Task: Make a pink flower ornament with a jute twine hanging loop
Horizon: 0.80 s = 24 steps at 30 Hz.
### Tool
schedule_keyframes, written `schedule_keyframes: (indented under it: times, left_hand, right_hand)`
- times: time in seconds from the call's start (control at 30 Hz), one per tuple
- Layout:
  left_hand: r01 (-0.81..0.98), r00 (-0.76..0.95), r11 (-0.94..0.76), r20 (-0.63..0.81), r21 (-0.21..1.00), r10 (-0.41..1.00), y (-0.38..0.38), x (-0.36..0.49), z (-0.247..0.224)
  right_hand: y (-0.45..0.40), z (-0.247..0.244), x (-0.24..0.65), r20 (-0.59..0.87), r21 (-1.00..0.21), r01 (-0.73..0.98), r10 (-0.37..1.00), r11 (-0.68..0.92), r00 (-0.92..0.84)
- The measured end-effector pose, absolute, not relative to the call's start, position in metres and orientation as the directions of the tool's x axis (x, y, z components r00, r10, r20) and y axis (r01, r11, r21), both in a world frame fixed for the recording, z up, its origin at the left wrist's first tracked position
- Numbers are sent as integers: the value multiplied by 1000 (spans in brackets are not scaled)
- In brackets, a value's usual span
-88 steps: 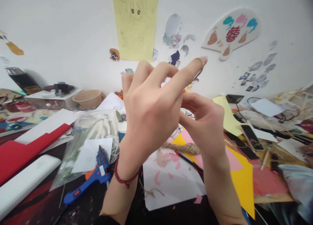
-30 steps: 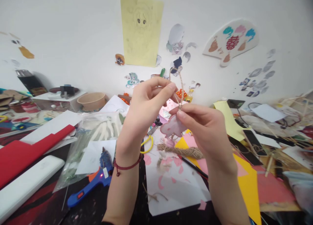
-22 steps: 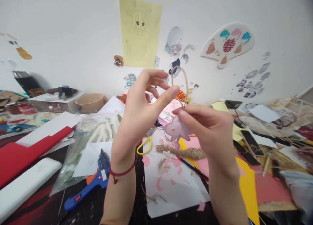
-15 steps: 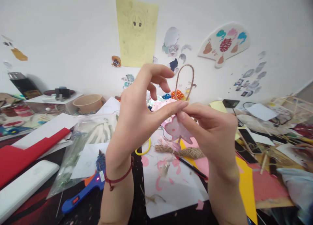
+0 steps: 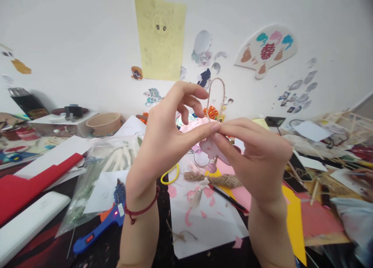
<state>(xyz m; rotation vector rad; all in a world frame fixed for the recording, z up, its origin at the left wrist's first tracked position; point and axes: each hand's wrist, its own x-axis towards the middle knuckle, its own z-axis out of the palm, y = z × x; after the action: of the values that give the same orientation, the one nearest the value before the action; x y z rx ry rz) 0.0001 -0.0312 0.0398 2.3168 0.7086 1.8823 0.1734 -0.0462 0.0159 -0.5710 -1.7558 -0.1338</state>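
Note:
My right hand (image 5: 259,159) pinches a pink cut-out ornament (image 5: 207,148) between thumb and fingers, in the middle of the head view. From its top rises a brown twine loop (image 5: 223,90). Below it hang a small pink piece (image 5: 211,167) and a pale tassel (image 5: 197,196). My left hand (image 5: 163,132) wears a dark red cord bracelet (image 5: 142,211). Its thumb tip meets the right fingertips at the ornament's top, while its other fingers curve apart beside the loop. The fingers hide exactly what the left thumb presses.
A twine bundle (image 5: 190,177) and pink scraps lie around white paper (image 5: 215,233). At left are a blue glue gun (image 5: 99,231), a white bar (image 5: 35,225) and red card (image 5: 37,182). A yellow ring (image 5: 163,178) lies near my left wrist. Another person's hand (image 5: 367,178) shows far right.
The ornament has turned and tilted within my right fingers, so less of its face shows. My right hand has shifted slightly right, and the loop slightly left.

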Motion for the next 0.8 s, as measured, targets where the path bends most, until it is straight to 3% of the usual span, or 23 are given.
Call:
schedule_keyframes:
  times: [0.2, 0.5, 0.8]
  left_hand:
    - [264, 151, -860, 862, 435, 483, -32, 0, 40]
    - [188, 168, -811, 795, 554, 583, -31, 0, 40]
    - [89, 194, -780, 758, 619, 623, -30, -3, 39]
  right_hand:
    - [-46, 15, 174, 963, -117, 509, 223, 853, -152]
    - [-52, 14, 175, 931, -220, 544, 340, 810, -130]
    - [-51, 16, 174, 917, -288, 401, 371, 870, -148]
